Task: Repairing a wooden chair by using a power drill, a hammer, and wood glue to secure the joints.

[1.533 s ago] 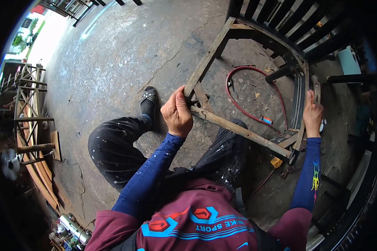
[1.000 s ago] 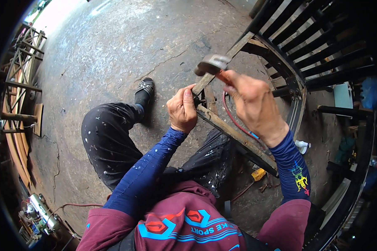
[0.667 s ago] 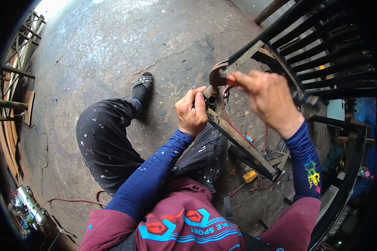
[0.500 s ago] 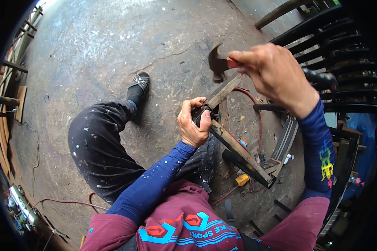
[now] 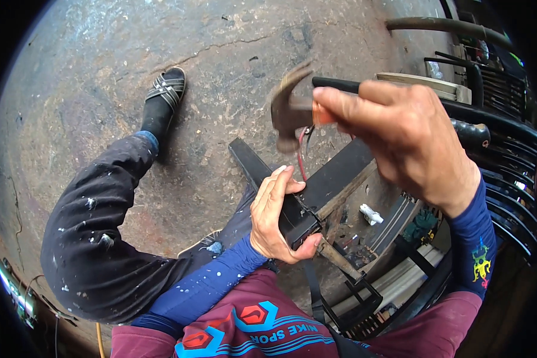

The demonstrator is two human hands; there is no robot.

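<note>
My right hand [image 5: 409,134] is closed round the handle of a claw hammer [image 5: 289,114], held raised, its head slightly blurred. An orange part of the handle shows by the head, and the dark grip end sticks out behind the hand. Below it, my left hand [image 5: 274,218] grips the corner of a black and wooden frame [image 5: 343,173], thumb on the near side and fingers over the far side. One black bar [image 5: 249,160] runs from this corner toward the far left, and another piece runs to the upper right. The hammer head is apart from the frame.
Black slatted metal pieces [image 5: 501,167] stand at the right. A white object [image 5: 371,215] and scraps lie on the floor beyond the frame, with a red hose [image 5: 301,156] near the hammer. My sandalled foot [image 5: 167,89] rests on the stained concrete floor [image 5: 221,77].
The frame has turned in my left hand, so its broad black face now shows. The hammer has moved left and a little lower in the view. My view has shifted to the right.
</note>
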